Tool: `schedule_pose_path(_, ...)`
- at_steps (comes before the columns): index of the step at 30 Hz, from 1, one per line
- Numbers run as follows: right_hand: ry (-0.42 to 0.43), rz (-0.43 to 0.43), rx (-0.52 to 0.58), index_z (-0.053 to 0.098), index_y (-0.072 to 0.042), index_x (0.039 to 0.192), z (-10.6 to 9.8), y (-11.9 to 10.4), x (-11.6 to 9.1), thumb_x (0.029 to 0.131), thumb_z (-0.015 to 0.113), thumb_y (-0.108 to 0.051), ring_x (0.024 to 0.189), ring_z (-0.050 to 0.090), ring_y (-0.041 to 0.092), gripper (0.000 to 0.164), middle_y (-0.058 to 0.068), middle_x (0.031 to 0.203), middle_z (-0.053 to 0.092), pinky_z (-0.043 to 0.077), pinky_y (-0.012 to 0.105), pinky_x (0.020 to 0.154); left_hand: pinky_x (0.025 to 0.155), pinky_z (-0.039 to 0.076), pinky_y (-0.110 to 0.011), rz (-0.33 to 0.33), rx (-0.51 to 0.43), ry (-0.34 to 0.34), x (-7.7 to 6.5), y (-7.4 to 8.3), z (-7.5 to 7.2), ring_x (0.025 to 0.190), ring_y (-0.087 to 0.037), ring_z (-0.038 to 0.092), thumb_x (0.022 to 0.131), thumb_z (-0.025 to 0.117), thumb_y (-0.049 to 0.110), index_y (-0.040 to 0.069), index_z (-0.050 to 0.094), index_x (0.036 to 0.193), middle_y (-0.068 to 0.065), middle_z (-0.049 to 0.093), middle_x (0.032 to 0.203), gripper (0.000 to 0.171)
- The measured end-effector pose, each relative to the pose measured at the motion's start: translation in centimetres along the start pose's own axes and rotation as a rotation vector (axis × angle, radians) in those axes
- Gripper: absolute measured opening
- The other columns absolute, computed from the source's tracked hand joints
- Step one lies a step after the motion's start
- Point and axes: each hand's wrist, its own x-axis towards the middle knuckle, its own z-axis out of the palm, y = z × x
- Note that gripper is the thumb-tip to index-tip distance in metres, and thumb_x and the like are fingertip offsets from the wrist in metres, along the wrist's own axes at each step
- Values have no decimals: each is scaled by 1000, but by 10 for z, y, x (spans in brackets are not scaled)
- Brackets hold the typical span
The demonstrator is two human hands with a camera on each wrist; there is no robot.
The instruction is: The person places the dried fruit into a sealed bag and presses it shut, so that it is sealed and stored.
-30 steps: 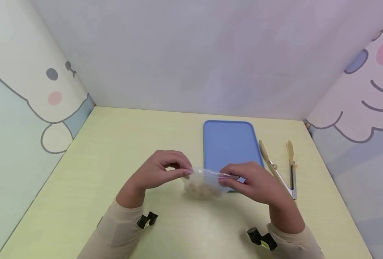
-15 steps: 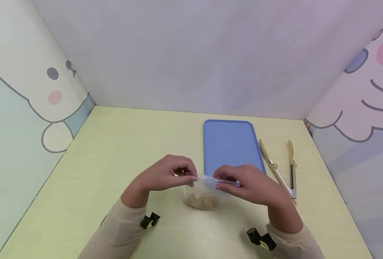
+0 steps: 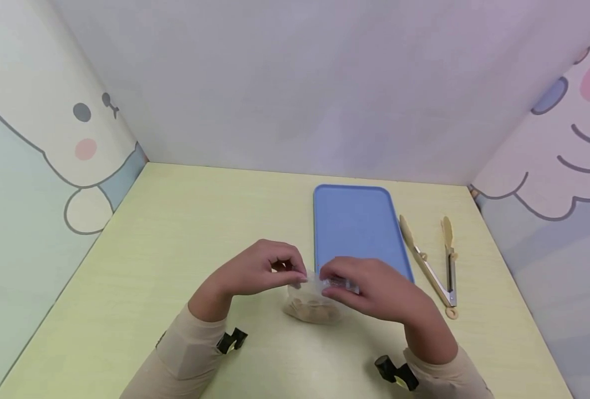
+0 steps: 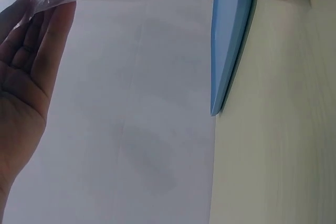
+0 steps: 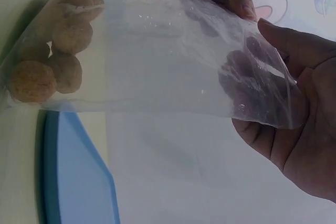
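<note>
A clear plastic bag [image 3: 309, 289] hangs upright near the front of the table, its bottom at or close to the tabletop. Several round, brown, walnut-like pieces [image 5: 32, 81] lie in the bottom of the bag. My left hand [image 3: 270, 270] pinches the left end of the bag's top edge between thumb and fingers. On the other side my right hand [image 3: 375, 285] grips the right part of that edge, thumb in front and fingers behind. Through the film the fingers of the right hand show in the right wrist view. Whether the bag's mouth is sealed I cannot tell.
Behind the bag lies a blue tray [image 3: 355, 221] on the pale yellow table [image 3: 215, 210]. To the tray's right rest tongs [image 3: 433, 275] with beige tips, spread apart. Walls [image 3: 295, 88] enclose the table at the back and both sides.
Both hands have come down slightly, and the bag now hangs lower and straighter. My right hand has shifted left along the top edge, closer to my left hand, bunching the film.
</note>
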Motion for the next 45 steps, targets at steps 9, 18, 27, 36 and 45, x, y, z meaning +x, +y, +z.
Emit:
schedule_pose_path(9,-6,0,3,58,-28,94,-5,3,-1,97,63,-29,68,46,-4,6,-19,87,51,42,15,61,70,53,-26,6,36,13,-1,-1,-1,73,-6,59,93,68,16,15,68,87,6,67,82,6)
schedule_pose_path(18,-6,147,-39,61,-27,92,-28,13,-18,96,65,-26,72,50,-4,6,-22,83,53,45,19,65,72,55,-26,-55,73,43,-4,-4,-7,77,-5,63,92,69,17,15,69,91,10,67,84,2)
schedule_pose_path(27,25,122,-72,62,-20,100,-32,21,-23,92,66,-6,82,53,-3,17,-16,93,58,48,21,73,72,54,-27,-114,88,82,-8,-6,-13,78,-8,64,93,69,19,17,63,92,7,65,86,6)
schedule_pose_path(36,43,193,-65,54,-21,99,-32,21,-23,92,67,-6,76,51,-1,21,-17,87,53,46,22,67,77,53,-25,-81,169,53,-10,-5,-18,82,-5,63,94,66,11,13,65,98,5,66,89,5)
schedule_pose_path(45,67,195,-78,47,-18,97,-29,23,-20,92,64,-4,73,48,1,23,-15,83,49,44,21,63,79,53,-25,-65,213,82,-10,-10,-16,82,-4,62,96,64,17,11,64,95,8,64,88,6)
